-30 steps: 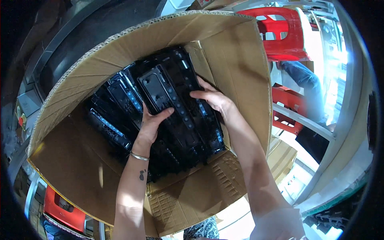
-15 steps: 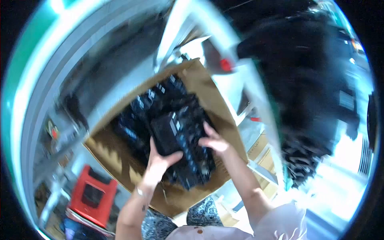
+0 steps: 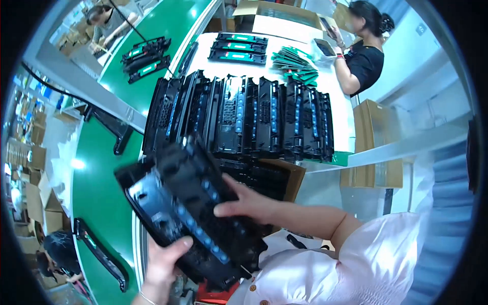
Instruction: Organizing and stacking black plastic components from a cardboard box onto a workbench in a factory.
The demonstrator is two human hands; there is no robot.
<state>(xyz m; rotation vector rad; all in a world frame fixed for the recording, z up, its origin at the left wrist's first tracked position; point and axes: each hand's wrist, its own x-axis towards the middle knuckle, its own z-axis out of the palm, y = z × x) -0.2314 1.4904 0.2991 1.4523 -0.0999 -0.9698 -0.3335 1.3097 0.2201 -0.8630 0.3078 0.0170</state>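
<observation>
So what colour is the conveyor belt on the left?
Green, clearest in the head view: conveyor belt.

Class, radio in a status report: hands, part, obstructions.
Left hand and right hand grip stack of black plastic housings. Row of black housings fills white table ahead.

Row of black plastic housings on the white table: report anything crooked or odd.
Nothing stands out. The row of black plastic housings stands on edge, packed side by side on the white table. The left hand and right hand hold another black plastic housing tilted.
</observation>
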